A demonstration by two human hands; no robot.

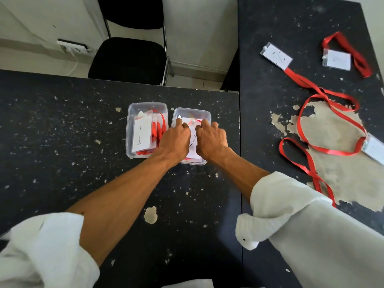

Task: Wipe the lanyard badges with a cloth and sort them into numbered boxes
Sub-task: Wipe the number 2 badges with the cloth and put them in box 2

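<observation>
Two black desks stand together in a corner shape. The near desk [62,125] has a dark top full of small pale chips. The second desk [270,34] stands against its right side and reaches farther back. On it a large patch [336,159] of the black coat is peeled away and shows a beige layer. Behind the near desk there is a black padded chair [128,57] with a thin metal frame, its seat toward the desk. The wall [31,15] is white, with a white socket [71,46] low on it and a white cable [76,63] hanging from it. The floor [195,75] is pale. The light is soft and even.
</observation>
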